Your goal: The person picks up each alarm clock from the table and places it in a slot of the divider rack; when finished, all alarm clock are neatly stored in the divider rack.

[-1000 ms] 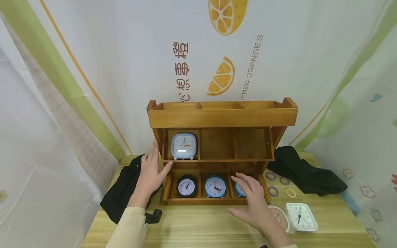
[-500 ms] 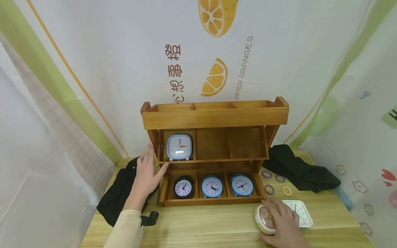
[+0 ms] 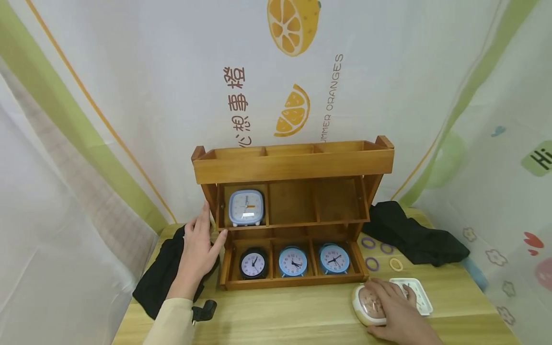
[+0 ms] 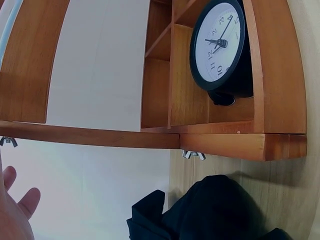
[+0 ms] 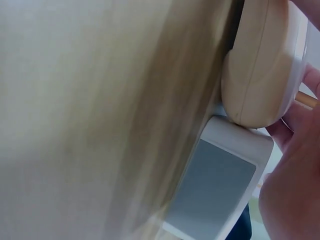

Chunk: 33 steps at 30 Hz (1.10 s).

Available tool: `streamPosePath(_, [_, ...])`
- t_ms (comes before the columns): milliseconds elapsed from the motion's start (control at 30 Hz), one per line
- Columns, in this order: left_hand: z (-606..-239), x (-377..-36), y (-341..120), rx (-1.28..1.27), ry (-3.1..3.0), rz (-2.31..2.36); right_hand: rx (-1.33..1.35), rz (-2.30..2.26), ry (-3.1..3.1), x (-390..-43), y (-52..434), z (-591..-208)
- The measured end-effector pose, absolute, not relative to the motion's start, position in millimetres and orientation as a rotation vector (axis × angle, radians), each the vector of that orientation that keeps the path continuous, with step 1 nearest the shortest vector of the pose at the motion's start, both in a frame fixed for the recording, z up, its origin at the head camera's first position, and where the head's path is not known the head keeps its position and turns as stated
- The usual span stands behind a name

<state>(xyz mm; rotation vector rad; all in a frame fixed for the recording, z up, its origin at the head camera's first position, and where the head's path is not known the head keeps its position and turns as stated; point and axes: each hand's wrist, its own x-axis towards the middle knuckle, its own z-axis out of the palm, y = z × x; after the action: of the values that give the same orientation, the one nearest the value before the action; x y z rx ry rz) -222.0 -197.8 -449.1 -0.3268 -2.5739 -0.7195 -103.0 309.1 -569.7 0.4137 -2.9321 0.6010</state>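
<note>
A: Status of my right hand [image 3: 394,306]?

B: Its grip curls over the cream clock [image 3: 370,306] on the table [image 3: 280,316], touching the white clock [image 3: 420,299].

A: Risk?

B: Lifting may drag that neighbour; my left hand [image 3: 199,249], fingers straight, only steadies the shelf [image 3: 293,165].

1. The right hand [image 3: 396,306] has left the shelf's [image 3: 293,165] lower right compartment.
2. It now lies on the cream clock [image 3: 368,304], right of and below the shelf.
3. That compartment's blue clock [image 3: 334,258] is uncovered.
</note>
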Motion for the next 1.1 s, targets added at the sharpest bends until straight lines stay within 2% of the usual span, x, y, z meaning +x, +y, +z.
streamPosePath(333, [-448, -224, -196, -0.331, -2.629, -0.738, 0.484, 0.618, -2.847, -103, 302, -556])
streamPosePath(567, [-453, -226, -195, -0.336, -2.616, -0.758, 0.588, 0.701, -2.669, -108, 286, -513])
streamPosePath(767, [-456, -227, -196, -0.319, -2.627, -0.788, 0.701, 0.900, -2.508, -130, 263, -469])
streamPosePath(1100, [-456, -228, -195, -0.345, -2.598, -0.842, 0.776, 0.921, -2.468, -183, 220, -417])
